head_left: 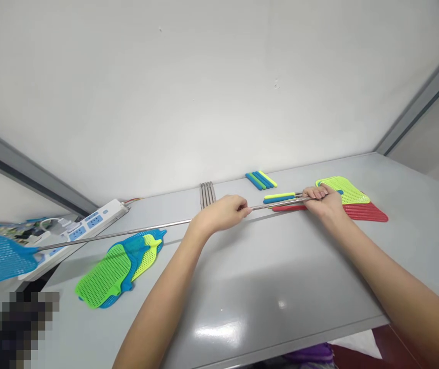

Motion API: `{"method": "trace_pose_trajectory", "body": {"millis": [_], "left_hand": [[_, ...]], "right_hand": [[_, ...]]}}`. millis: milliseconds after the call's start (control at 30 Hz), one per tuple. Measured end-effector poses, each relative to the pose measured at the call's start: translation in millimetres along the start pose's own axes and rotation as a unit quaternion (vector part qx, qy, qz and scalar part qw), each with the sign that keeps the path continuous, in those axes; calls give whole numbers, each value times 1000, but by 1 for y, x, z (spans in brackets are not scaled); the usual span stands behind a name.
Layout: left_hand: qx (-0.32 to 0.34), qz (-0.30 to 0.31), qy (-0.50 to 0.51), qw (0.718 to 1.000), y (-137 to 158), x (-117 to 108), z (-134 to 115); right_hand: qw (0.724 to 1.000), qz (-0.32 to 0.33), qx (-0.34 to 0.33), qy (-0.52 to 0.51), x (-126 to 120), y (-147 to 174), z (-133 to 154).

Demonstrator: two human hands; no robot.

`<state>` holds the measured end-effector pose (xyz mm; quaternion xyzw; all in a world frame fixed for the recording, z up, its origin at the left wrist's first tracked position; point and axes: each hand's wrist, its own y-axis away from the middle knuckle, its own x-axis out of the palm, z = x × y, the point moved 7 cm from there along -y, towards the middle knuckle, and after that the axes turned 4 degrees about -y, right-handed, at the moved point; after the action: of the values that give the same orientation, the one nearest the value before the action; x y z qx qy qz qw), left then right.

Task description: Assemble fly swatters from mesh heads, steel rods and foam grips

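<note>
A fly swatter with a blue mesh head [2, 260] and a long, drawn-out telescopic metal rod [115, 235] stretches across the view above the table. My left hand [225, 211] is closed around the middle of the rod. Farther right, my right hand [323, 201] grips the rod's other end, where a bit of blue shows past the fingers. Beneath and behind that hand lie swatters with a yellow-green head [344, 189] and a red head [365, 211]. Their yellow, blue and red handles point left.
Loose green swatter heads [106, 277], with blue and yellow ones, overlap on the left of the grey table [265, 287]. Several metal rods [206, 193] and coloured handles [261, 180] lie near the wall. A white power strip [96, 220] runs along the left edge.
</note>
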<state>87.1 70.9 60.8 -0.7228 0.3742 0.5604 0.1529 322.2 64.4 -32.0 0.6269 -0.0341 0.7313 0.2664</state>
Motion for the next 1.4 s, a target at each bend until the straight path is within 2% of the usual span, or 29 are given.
{"method": "trace_pose_trajectory", "body": {"millis": [333,567,700,967,1300,1400], "left_hand": [[-3,-3,-19,1000,-3,9,-10],[-45,-91,-125,987,-2,-2,-21],[-62,-124,-148,979,3,-6,-28],[-66,-117,-127,983,4,-9,-21],[-92,-75,-90,989,7,-10,-13],[-101,-79,-79,989,9,-11,-14]], "right_hand": [[998,-39,25,-45,-2,4,-4],[999,-3,9,-39,-1,3,-1],[997,-4,32,-66,-3,4,-7],[996,22,37,-82,0,9,-12],[995,14,29,-96,0,16,-17],[995,17,26,-97,0,17,-16]]}}
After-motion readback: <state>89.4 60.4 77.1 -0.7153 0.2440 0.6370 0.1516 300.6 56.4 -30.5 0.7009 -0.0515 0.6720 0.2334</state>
